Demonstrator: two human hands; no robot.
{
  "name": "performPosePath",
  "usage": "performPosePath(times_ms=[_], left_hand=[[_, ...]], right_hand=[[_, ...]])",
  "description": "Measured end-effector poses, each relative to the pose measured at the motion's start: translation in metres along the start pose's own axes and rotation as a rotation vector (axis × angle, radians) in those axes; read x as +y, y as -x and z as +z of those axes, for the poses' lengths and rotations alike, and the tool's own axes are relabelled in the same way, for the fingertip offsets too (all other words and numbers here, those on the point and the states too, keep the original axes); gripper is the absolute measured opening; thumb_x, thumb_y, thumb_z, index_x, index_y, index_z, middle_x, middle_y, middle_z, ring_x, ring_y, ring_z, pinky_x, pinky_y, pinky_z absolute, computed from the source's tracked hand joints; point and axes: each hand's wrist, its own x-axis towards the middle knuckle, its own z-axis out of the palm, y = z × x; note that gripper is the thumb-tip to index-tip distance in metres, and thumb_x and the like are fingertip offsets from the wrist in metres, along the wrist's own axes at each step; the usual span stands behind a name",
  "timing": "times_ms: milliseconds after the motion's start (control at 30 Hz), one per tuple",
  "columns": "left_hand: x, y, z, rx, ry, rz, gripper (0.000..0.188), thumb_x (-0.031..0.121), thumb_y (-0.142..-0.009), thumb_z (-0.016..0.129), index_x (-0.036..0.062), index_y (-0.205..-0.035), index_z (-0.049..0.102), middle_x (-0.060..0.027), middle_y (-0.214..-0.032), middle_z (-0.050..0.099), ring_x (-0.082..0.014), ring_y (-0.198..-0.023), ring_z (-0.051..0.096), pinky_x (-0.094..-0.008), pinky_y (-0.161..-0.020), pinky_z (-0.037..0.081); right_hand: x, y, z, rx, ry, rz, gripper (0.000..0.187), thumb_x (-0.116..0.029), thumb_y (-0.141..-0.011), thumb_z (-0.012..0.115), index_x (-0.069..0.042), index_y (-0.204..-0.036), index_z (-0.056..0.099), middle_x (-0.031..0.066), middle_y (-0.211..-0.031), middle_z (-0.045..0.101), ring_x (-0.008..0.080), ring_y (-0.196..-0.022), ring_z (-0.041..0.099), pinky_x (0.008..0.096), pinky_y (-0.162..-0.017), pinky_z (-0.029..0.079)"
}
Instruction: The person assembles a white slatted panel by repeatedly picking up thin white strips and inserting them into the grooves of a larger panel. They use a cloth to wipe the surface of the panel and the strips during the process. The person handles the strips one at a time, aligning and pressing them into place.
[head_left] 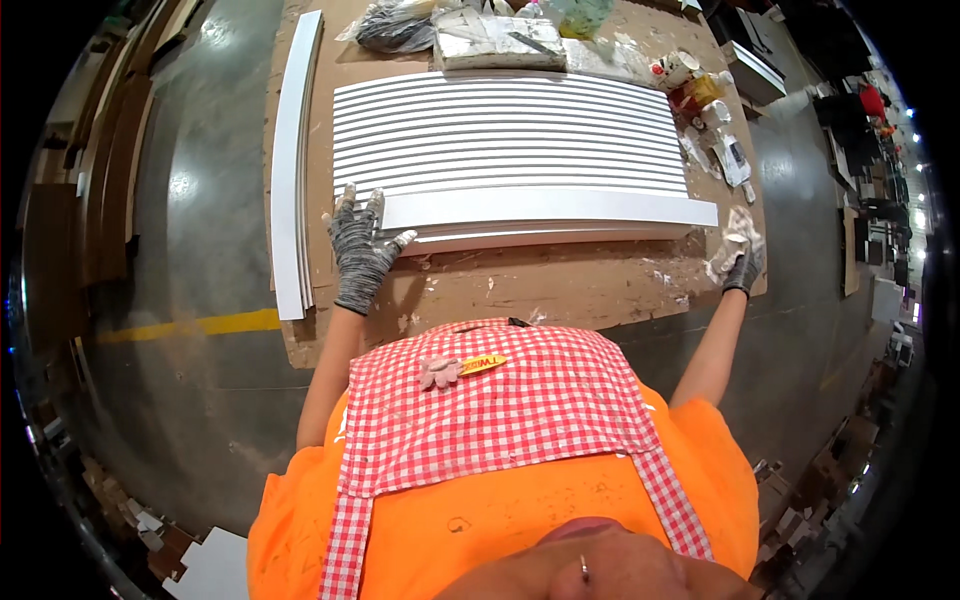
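Note:
A long white strip [550, 208] lies along the near edge of a row of white slats [510, 135]. At its left end is my left hand [362, 255], in a grey knit glove with whitish fingertips. The fingers are spread, with the thumb along the strip's near side; whether they press on it is hard to tell. Past the right end, my gloved right hand [742, 265] is closed around a crumpled white rag [736, 240], apart from the strip. Below the strip, edges of more white boards [560, 238] show.
A brown, paint-spotted work table [490, 295] carries everything. More long white strips [296, 170] are stacked at its left edge. A white-smeared block [498, 42] and a plastic bag [395, 25] sit at the back. Small containers [695, 95] and a white bottle [735, 160] stand or lie right.

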Motion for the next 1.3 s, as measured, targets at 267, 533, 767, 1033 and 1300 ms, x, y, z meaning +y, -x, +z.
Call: performPosePath(times_ms=[267,533,767,1033,1300], left_hand=[[-0.005,-0.005,0.021,0.044,0.097,0.072,0.079,0.051,-0.067,0.076,0.0111,-0.130,0.052,-0.0140,-0.146,0.031,-0.0282,-0.137,0.023,-0.0484,-0.114,0.008],[-0.012,-0.001,0.025,0.082,0.066,0.058,0.074,0.049,-0.067,0.076,0.0139,-0.128,0.054,-0.0123,-0.144,0.033,-0.0277,-0.137,0.025,-0.0509,-0.114,0.006],[-0.002,-0.002,0.017,0.023,0.031,0.022,0.082,0.057,-0.065,0.074,0.0115,-0.130,0.052,-0.0170,-0.146,0.031,-0.0323,-0.137,0.023,-0.0501,-0.113,0.011],[-0.001,-0.002,0.019,0.072,0.039,0.055,0.079,0.055,-0.067,0.074,0.0115,-0.130,0.052,-0.0170,-0.146,0.031,-0.0339,-0.137,0.024,-0.0503,-0.113,0.013],[-0.002,-0.003,0.019,0.084,-0.009,0.046,0.077,0.053,-0.065,0.076,0.0115,-0.127,0.054,-0.0165,-0.145,0.033,-0.0349,-0.136,0.025,-0.0514,-0.113,0.012]], right_hand=[[-0.163,0.258,0.178,-0.480,0.748,-1.435,0.044,-0.040,-0.083,0.054,-0.012,-0.117,0.059,0.0117,-0.114,0.058,0.0281,-0.098,0.056,0.0438,-0.092,0.042],[-0.168,0.257,0.189,-0.639,1.038,-0.955,0.034,-0.026,-0.082,0.064,-0.007,-0.109,0.055,0.0178,-0.097,0.060,0.0269,-0.094,0.057,0.0400,-0.087,0.047],[-0.123,0.110,0.118,-0.182,0.954,-0.425,0.032,-0.030,-0.091,0.047,-0.004,-0.093,0.065,0.0227,-0.092,0.063,0.0390,-0.085,0.060,0.0460,-0.078,0.047],[-0.143,0.230,0.217,-0.210,0.751,-1.070,0.030,-0.028,-0.093,0.044,-0.003,-0.089,0.061,0.0198,-0.089,0.060,0.0342,-0.089,0.057,0.0426,-0.084,0.047],[-0.169,0.259,0.214,-0.474,0.963,-0.956,0.030,-0.027,-0.088,0.058,-0.004,-0.108,0.057,0.0137,-0.096,0.061,0.0241,-0.097,0.057,0.0371,-0.086,0.048]])
